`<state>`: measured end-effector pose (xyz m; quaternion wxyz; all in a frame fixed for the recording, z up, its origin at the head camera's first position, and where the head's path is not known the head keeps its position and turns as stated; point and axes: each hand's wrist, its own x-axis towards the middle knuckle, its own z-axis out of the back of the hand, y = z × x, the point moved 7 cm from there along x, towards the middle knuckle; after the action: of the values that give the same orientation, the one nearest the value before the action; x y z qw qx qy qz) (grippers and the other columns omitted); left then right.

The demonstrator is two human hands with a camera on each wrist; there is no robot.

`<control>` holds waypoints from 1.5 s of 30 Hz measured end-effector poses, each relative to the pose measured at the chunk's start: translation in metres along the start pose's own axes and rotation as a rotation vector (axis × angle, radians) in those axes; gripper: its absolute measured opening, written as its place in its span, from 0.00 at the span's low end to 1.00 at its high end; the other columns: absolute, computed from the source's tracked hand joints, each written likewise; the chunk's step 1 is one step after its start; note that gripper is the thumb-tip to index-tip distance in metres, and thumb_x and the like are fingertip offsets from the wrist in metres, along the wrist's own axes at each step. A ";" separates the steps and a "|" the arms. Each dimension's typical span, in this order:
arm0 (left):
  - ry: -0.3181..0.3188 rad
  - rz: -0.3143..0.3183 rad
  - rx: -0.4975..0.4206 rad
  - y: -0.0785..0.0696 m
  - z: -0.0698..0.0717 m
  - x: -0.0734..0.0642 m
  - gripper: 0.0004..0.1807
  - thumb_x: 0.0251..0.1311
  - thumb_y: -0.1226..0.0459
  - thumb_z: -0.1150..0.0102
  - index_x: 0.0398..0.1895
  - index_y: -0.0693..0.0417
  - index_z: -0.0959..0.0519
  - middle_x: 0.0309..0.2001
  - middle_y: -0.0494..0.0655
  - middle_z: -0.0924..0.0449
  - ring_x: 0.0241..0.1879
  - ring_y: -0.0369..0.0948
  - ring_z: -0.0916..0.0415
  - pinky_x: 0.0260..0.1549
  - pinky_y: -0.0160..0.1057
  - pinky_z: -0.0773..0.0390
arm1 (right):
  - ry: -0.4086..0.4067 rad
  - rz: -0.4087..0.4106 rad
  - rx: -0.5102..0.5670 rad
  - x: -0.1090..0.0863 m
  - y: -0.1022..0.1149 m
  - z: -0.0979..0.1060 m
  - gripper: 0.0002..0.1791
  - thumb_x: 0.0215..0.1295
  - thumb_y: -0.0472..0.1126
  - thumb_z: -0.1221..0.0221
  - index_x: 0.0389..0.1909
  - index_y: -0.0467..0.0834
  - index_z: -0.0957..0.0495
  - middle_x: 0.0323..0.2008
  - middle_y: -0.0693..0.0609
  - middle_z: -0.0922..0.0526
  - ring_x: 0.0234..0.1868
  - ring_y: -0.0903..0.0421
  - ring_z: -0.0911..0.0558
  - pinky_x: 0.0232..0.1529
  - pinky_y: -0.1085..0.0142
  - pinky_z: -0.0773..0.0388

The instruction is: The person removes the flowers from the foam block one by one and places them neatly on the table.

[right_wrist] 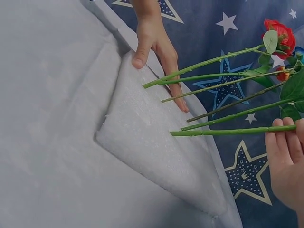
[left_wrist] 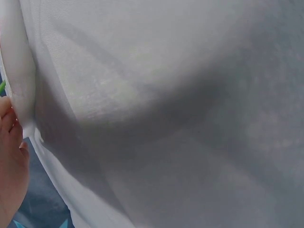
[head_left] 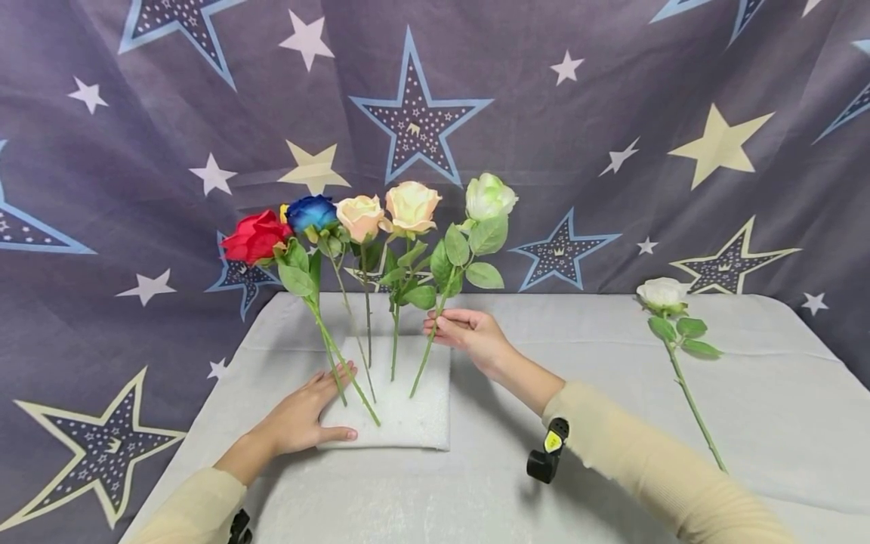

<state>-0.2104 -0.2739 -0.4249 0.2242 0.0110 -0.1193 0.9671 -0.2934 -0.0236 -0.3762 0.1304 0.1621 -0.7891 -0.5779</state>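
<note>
A white foam block (head_left: 424, 419) lies on the table with several artificial roses standing in it. My left hand (head_left: 302, 414) rests on its left edge, fingers stretched out, thumb along the near side. At the block's right, my right hand (head_left: 479, 341) pinches the stem of a pale green-white rose (head_left: 491, 198), which leans right with its lower end at the foam. Left of it stand a cream rose (head_left: 411, 205), a peach rose (head_left: 360, 217), a blue rose (head_left: 311, 214) and a red rose (head_left: 254, 237). A yellow bloom (head_left: 283, 213) is mostly hidden behind them.
A white rose (head_left: 662, 293) with a long leafy stem lies on the table's right side. Pale grey cloth (head_left: 544, 483) covers the table. A dark curtain (head_left: 516, 136) printed with stars hangs behind it.
</note>
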 end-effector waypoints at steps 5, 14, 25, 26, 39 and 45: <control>0.006 0.002 -0.007 -0.001 0.000 0.000 0.55 0.47 0.34 0.39 0.73 0.57 0.42 0.73 0.55 0.42 0.71 0.60 0.42 0.71 0.60 0.42 | 0.001 0.006 0.012 -0.001 -0.001 0.000 0.19 0.67 0.26 0.50 0.56 0.19 0.34 0.47 0.37 0.16 0.38 0.63 0.14 0.57 0.60 0.19; 0.035 0.023 -0.011 -0.001 -0.002 0.000 0.56 0.48 0.33 0.41 0.74 0.56 0.43 0.73 0.58 0.42 0.71 0.60 0.42 0.72 0.60 0.45 | 0.052 0.044 -0.005 -0.005 0.005 -0.008 0.20 0.66 0.26 0.48 0.56 0.19 0.33 0.48 0.36 0.16 0.39 0.63 0.14 0.56 0.60 0.19; 0.019 0.001 -0.017 -0.003 0.001 0.002 0.54 0.49 0.35 0.39 0.73 0.58 0.42 0.73 0.58 0.42 0.71 0.60 0.42 0.72 0.59 0.44 | 0.091 0.103 -0.087 -0.005 0.015 -0.021 0.18 0.64 0.26 0.45 0.53 0.21 0.28 0.43 0.39 0.13 0.38 0.63 0.13 0.54 0.60 0.17; 0.019 -0.001 -0.016 -0.003 0.001 0.002 0.54 0.49 0.35 0.39 0.73 0.58 0.42 0.73 0.57 0.42 0.71 0.60 0.42 0.72 0.59 0.44 | 0.090 0.103 -0.100 -0.004 0.015 -0.022 0.18 0.64 0.27 0.44 0.52 0.21 0.28 0.43 0.37 0.14 0.38 0.63 0.13 0.54 0.60 0.17; 0.021 0.002 -0.014 -0.003 0.002 0.001 0.54 0.49 0.35 0.39 0.73 0.57 0.42 0.73 0.57 0.42 0.70 0.61 0.42 0.72 0.60 0.44 | 0.118 0.131 -0.198 -0.005 0.017 -0.036 0.15 0.63 0.26 0.44 0.49 0.23 0.24 0.45 0.29 0.18 0.34 0.66 0.13 0.51 0.60 0.15; 0.019 0.009 -0.024 -0.003 0.002 0.001 0.55 0.49 0.35 0.39 0.73 0.58 0.43 0.73 0.61 0.42 0.71 0.61 0.42 0.71 0.61 0.44 | 0.125 0.130 -0.227 -0.007 0.015 -0.042 0.15 0.62 0.25 0.43 0.49 0.23 0.24 0.47 0.27 0.20 0.36 0.64 0.13 0.50 0.61 0.15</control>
<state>-0.2098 -0.2714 -0.4224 0.2212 -0.0014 -0.1290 0.9667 -0.2721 -0.0528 -0.3493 0.2339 0.1303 -0.7179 -0.6426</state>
